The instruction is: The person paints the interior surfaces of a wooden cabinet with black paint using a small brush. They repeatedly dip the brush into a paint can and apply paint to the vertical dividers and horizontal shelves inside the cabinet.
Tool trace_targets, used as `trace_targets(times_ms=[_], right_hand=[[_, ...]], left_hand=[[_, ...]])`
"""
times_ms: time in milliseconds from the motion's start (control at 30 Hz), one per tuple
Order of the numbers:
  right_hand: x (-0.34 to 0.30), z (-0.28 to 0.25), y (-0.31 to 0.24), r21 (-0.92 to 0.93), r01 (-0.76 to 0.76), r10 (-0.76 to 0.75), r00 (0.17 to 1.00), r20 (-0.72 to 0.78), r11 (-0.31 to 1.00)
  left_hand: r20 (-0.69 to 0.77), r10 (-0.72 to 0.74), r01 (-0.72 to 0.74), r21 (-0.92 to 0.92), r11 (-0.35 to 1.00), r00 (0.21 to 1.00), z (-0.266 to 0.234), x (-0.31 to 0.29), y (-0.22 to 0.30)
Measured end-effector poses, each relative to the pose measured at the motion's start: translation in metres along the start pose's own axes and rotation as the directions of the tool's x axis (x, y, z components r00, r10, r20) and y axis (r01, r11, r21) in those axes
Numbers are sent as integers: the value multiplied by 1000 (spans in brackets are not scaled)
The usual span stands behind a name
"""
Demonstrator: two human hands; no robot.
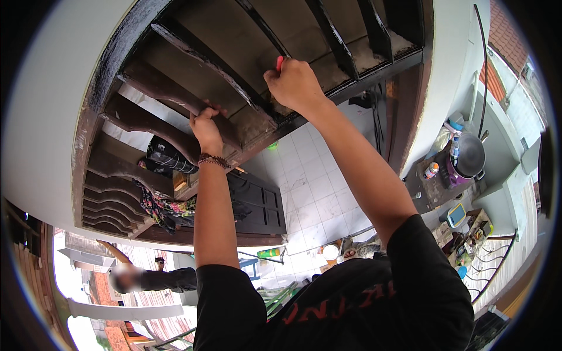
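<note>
Above me is a wooden lattice of upright slats, some brown and some black. My left hand (206,130) is closed around the edge of a brown slat (164,85), fingers curled over it. To its right and higher, my right hand (297,85) is closed on a tool with a red handle (280,63); its working end is hidden. That hand is beside a thin black slat (264,28) and over the black lower rail (374,75). A black slat (202,58) with pale worn edges stands between my hands.
Patterned cloth (155,202) and a black bundle (167,157) hang at the lower left slats. A dark pan (470,155) and a spray can (431,170) stand at right. Below lie a tiled floor (310,202) and a green container (268,253). Another person (175,279) is at lower left.
</note>
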State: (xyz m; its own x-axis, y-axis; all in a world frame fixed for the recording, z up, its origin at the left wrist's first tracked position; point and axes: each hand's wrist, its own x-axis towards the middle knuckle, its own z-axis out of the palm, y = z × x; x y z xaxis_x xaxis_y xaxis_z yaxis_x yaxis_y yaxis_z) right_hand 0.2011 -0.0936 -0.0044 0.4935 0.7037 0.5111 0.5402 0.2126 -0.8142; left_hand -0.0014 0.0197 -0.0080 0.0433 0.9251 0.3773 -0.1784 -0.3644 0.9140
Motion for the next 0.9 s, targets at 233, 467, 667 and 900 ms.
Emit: trace_targets(times_ms=[233, 467, 667, 900], right_hand=[[3, -8, -4, -116, 16, 1, 989, 147, 993], [-25, -3, 6, -6, 41, -41, 997, 65, 999], [-27, -4, 11, 176, 134, -115, 987, -115, 975], [-32, -8, 12, 122, -2, 2, 1000, 8, 993]], left_hand=[[13, 1, -1, 3, 1000, 1000, -6, 3, -2], [5, -8, 8, 4, 1000, 1000, 0, -1, 2], [10, -16, 16, 4, 1000, 1000, 0, 2, -2], [-27, -13, 13, -10, 1000, 1000, 1, 1, -1]])
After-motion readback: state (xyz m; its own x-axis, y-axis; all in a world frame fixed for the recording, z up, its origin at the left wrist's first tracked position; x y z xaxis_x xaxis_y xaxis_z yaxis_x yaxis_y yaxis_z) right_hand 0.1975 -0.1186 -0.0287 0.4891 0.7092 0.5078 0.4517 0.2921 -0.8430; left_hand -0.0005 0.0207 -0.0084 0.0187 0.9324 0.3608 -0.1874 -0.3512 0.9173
